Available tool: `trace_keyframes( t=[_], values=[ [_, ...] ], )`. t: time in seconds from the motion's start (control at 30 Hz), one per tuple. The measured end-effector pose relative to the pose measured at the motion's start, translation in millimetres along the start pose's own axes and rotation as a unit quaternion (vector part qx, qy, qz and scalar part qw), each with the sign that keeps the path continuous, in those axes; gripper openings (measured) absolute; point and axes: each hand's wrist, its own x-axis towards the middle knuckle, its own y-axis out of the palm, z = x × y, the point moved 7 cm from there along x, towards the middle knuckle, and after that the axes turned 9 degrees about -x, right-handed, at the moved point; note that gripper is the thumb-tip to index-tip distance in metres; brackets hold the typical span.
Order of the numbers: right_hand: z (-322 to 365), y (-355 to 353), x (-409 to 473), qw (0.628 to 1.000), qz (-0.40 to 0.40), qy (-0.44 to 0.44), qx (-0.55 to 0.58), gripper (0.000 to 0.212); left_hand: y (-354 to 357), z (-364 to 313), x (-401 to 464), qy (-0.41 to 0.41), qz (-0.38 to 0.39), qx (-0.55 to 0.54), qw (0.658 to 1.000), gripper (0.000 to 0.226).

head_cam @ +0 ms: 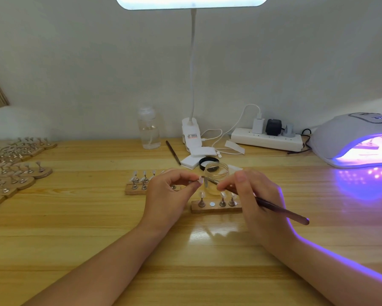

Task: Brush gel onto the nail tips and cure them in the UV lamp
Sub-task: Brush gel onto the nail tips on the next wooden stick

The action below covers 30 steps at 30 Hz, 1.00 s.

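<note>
My left hand pinches a small metal stand with a pale nail tip on top, held above the table. In my right hand I grip a dark brown brush, whose tip touches that nail tip. Just behind them stands an open glass jar of clear gel. Below my hands lies a wooden holder strip carrying three nail tips on stands and one bare magnet spot. The UV lamp glows purple at the right, with wooden holders inside.
A second wooden holder with nail tips lies left of my hands. Many more holders crowd the table's left edge. Behind stand a clear bottle, a spare brush, white pads, the black jar lid, a desk lamp base and a power strip.
</note>
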Motion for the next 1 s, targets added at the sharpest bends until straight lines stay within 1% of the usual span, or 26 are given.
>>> trace_keyframes(
  t=[0.07,0.13,0.23,0.33,0.43,0.57,0.67,0.73,0.8,0.9,1.0],
  values=[
    [-2.6,3.1,0.0,1.0,0.016,0.014,-0.02,0.041,-0.2,0.4,-0.1,-0.004,0.0,-0.002,1.0,0.024],
    [-1.7,4.9,-0.6,0.999,0.028,0.004,-0.027,0.044,-0.5,1.4,-0.1,-0.01,-0.001,0.0,1.0,0.024],
    [1.4,1.8,-1.3,1.0,0.012,-0.022,-0.009,0.046,-0.4,1.9,-0.2,-0.019,-0.005,0.0,1.0,0.024],
    [-2.2,0.7,-0.2,1.0,0.001,0.005,-0.014,0.041,-0.3,0.6,-0.5,-0.016,-0.005,0.004,1.0,0.026],
    [-4.2,5.6,0.1,0.999,0.027,0.022,-0.029,0.04,-0.1,0.7,-0.6,-0.014,-0.003,0.004,1.0,0.027],
    [-0.5,3.0,-1.1,1.0,0.015,-0.008,-0.009,0.046,-0.2,2.7,-0.1,-0.021,-0.005,0.002,1.0,0.026],
    [-0.7,1.4,0.8,1.0,0.003,-0.001,-0.029,0.041,-0.5,2.5,-0.3,-0.018,-0.005,0.003,1.0,0.026],
    [-2.5,5.2,1.9,0.999,0.023,0.014,-0.044,0.039,-0.6,3.1,0.1,-0.018,-0.005,0.001,1.0,0.027],
    [-3.3,6.6,0.6,0.999,0.034,0.019,-0.039,0.042,-0.5,4.0,0.2,-0.019,-0.006,0.0,1.0,0.028],
    [-0.5,2.7,-1.0,1.0,0.017,0.005,-0.023,0.045,-0.5,4.1,0.5,-0.019,-0.009,0.0,1.0,0.027],
    [-0.6,2.0,1.1,0.999,0.011,0.018,-0.034,0.038,-0.7,3.7,0.0,-0.017,-0.01,0.005,1.0,0.029]
  ],
)
